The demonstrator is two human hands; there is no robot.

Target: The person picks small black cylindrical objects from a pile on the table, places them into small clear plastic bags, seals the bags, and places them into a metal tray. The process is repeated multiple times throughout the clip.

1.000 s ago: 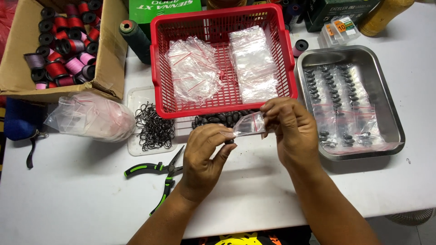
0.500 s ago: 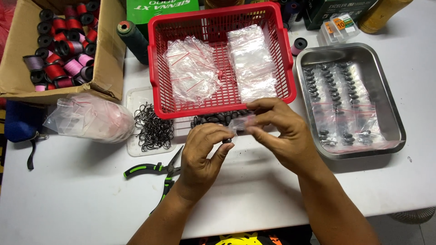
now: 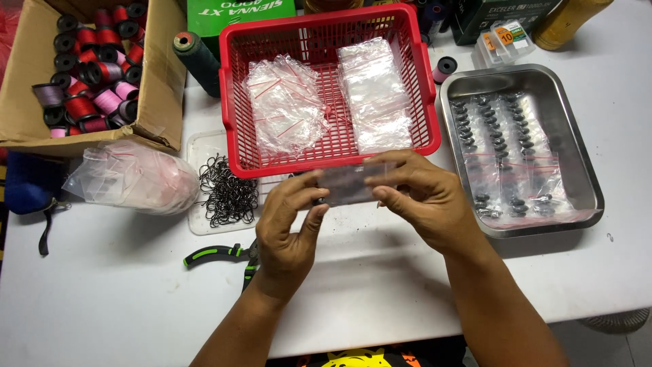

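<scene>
We pinch a small clear bag (image 3: 350,183) between left hand (image 3: 288,221) and right hand (image 3: 421,197), its long axis running left-right, just near of the red basket (image 3: 326,166).

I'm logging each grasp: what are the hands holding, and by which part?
Both hold one small clear plastic bag: the left hand pinches its left end, the right hand its right end, above the white table.
</scene>
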